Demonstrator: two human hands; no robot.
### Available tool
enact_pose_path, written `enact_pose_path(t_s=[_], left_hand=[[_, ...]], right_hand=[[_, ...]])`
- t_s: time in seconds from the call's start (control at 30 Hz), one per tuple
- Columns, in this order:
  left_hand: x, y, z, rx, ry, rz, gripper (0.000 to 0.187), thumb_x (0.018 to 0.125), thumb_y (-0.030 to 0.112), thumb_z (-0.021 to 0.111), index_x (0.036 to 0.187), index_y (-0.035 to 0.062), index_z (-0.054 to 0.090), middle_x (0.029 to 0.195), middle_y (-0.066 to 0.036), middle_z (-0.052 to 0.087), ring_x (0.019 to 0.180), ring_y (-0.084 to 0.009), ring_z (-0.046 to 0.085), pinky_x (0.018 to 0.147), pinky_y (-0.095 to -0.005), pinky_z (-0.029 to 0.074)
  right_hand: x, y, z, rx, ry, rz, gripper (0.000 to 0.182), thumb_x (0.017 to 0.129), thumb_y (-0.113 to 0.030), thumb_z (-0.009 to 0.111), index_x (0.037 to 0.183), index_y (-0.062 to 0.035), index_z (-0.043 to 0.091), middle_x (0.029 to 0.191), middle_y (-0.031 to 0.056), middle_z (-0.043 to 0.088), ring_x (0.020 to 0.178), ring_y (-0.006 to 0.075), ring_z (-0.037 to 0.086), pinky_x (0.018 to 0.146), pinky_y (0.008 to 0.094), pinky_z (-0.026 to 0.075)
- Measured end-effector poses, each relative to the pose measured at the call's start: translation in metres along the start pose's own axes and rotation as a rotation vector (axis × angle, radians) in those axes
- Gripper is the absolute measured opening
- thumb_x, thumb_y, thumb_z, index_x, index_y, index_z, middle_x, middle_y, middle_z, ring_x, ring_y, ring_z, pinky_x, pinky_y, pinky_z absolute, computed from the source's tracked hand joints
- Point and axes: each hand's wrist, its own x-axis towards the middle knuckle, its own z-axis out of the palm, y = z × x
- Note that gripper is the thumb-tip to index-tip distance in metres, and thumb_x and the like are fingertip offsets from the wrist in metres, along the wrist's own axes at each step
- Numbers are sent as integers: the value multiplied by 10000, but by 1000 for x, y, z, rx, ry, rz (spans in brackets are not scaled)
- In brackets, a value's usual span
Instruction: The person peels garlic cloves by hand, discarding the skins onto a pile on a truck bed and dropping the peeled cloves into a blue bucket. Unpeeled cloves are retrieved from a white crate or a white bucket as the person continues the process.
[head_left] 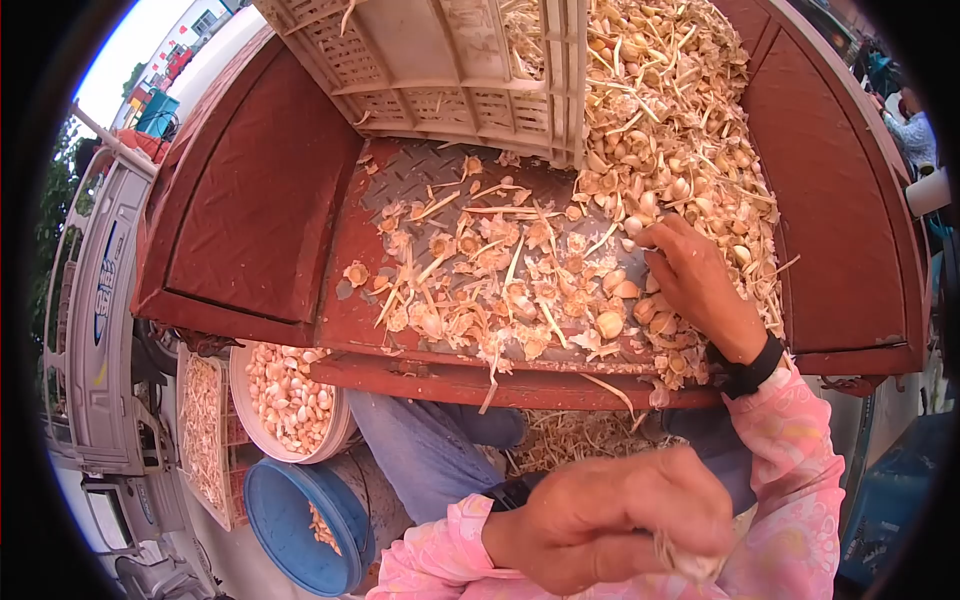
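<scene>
Garlic (pixel 690 110) lies heaped at the far right of a red cart bed (pixel 520 378), its axes mixed. The right hand (pixel 692 275), the nearer, touches its left edge, fingertips leftward, their grip unclear. The left hand (pixel 615 520) pinches one blurred pale piece (pixel 692 565). Two tubs, white (pixel 347 430) and blue (pixel 262 525), and two crates (pixel 420 50) flank countless cloves.

Two Chinese characters, apparently 金彭, stand in a blue-edged emblem (pixel 104 288) turned sideways on the grey vehicle (pixel 118 420) at the left. Small pale marks on the blue container (pixel 890 490) at the lower right are too faint to read.
</scene>
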Motion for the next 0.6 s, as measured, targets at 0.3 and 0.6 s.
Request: enact_pose_path(t_s=[0.3, 0.6], left_hand=[[26, -9, -123, 305, 800, -439, 223, 935, 134, 492, 1104, -8, 522, 926, -88, 597, 824, -134, 624, 614, -195, 524], [25, -34, -126, 148, 749, -645, 241, 947, 183, 471, 1081, -13, 512, 924, -91, 580, 749, -141, 600, 574, -223, 526]], right_hand=[[8, 4, 10, -183, -80, -23, 148, 760, -49, 590, 908, -40, 583, 828, 140, 552, 784, 331, 582, 662, 422, 467], [16, 5, 14, -235, -84, -20, 93, 744, -33, 560, 828, -15, 595, 797, 174, 597, 744, 344, 611, 652, 419, 487]])
